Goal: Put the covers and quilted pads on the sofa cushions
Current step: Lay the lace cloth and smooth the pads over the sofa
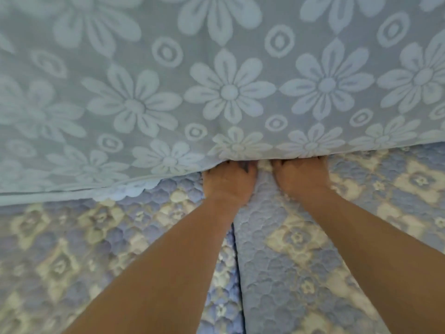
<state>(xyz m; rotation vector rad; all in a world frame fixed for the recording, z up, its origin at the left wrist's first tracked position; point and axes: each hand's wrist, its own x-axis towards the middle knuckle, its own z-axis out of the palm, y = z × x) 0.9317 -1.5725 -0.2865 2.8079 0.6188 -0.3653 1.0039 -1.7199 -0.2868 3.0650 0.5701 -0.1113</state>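
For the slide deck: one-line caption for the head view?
Both hands, left hand and right hand, tuck quilted pads under the floral cover.

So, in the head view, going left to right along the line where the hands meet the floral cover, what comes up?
Left quilted pad → left hand → raised quilted fold between the hands → right hand → right quilted pad. Fingertips are hidden under the floral cover.

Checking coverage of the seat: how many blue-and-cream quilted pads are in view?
2. One blue-and-cream quilted pad lies left of the central seam, the other right of it. Their far edges run under the pale blue flowered cover, which may hide more.
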